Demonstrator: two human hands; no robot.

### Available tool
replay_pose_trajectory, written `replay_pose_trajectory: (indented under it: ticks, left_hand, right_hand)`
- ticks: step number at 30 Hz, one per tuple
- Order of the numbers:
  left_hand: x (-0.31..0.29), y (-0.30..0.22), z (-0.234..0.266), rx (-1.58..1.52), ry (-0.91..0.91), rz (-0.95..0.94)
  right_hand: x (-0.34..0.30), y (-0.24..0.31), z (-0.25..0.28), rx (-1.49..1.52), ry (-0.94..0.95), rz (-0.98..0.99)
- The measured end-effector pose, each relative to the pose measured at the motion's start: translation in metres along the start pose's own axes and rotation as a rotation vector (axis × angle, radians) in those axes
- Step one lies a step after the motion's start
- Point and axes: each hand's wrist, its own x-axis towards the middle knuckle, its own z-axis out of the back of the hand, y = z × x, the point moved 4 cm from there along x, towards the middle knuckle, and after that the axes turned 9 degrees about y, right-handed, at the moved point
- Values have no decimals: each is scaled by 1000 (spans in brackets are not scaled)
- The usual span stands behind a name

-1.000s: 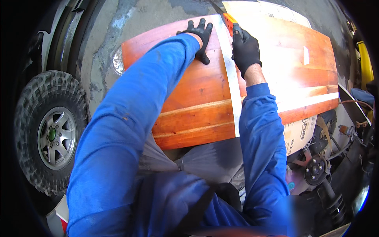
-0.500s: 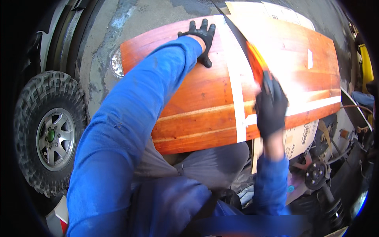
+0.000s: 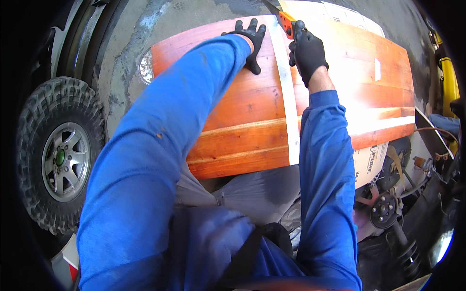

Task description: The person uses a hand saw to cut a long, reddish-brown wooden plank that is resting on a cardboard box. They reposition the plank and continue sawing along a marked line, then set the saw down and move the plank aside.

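A reddish-brown varnished wooden board [image 3: 242, 102] lies in front of me, its near edge by my lap. White tape [image 3: 287, 92] runs across it from far edge to near edge. My left hand [image 3: 251, 42], in a black glove, presses flat on the board left of the tape, fingers spread. My gloved right hand [image 3: 309, 54] is closed round the orange-and-black handle of a handsaw [image 3: 286, 24], at the board's far edge just right of the tape. The dark blade points away past that edge and is mostly out of view.
Left of the board stands a knobbly off-road wheel [image 3: 60, 155] on the floor. Cardboard [image 3: 371, 167] shows under the board's near right side, with more cardboard [image 3: 315, 8] beyond its far edge. A hub with suspension parts [image 3: 383, 209] lies at the right, below a yellow object [image 3: 450, 89].
My right hand has pushed the handsaw forward, from mid-board to the far edge, and my right arm has straightened. My left hand stays spread on the board.
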Motion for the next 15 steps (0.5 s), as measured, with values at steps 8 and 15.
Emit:
replay_pose_trajectory:
  ticks: [8, 15]
  left_hand:
    - [-1, 1, -5, -57, 3, 36]
    - [20, 4, -8, 42, -59, -38]
  right_hand:
    - [-213, 1, 48, 3, -27, 20]
    - [-135, 9, 30, -142, -16, 138]
